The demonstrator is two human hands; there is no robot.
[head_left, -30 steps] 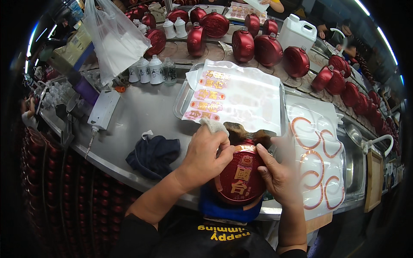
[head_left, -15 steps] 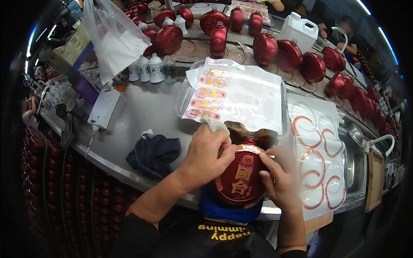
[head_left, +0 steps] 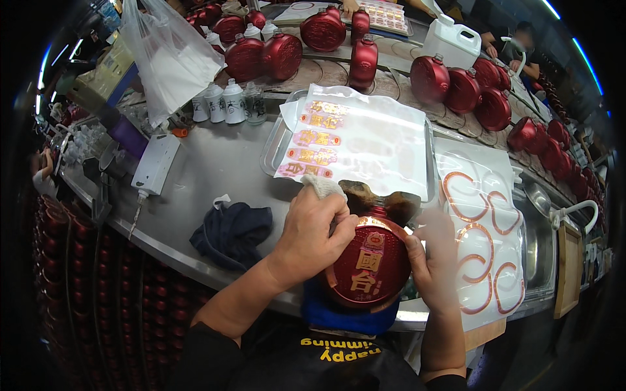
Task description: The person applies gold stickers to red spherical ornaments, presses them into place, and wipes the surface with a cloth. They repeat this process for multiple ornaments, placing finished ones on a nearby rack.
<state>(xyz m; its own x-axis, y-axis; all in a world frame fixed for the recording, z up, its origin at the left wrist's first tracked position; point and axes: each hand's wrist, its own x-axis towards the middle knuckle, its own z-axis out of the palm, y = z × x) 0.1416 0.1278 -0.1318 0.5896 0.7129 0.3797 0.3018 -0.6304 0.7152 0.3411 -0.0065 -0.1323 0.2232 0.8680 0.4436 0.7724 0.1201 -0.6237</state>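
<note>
A round, flat red bottle (head_left: 368,264) with gold lettering lies face up in front of me, neck pointing away. It rests on a blue pad (head_left: 349,318). A curved orange-gold decal strip (head_left: 383,224) lies along its upper rim. My left hand (head_left: 312,225) is closed around a whitish cloth (head_left: 323,187), its thumb and finger at the bottle's upper left rim. At the right rim my right hand (head_left: 432,264) presses its thumb on the bottle; its other fingers are blurred. A dark brown, worn-looking support (head_left: 358,193) sits around the neck.
Beyond stands a metal tray (head_left: 268,153) with a decal sheet (head_left: 385,130). Another sheet (head_left: 482,228) of curved orange decals lies right, beside a sink (head_left: 540,260). A dark blue cloth (head_left: 233,236) lies left. Red bottles (head_left: 364,62) line the conveyor behind; white squeeze bottles (head_left: 233,101) stand near it.
My right fingers have left the decal's right end, and the thumb now sits on the right rim. My left hand has hardly moved. Bottles on the conveyor have shifted along, mostly to the right.
</note>
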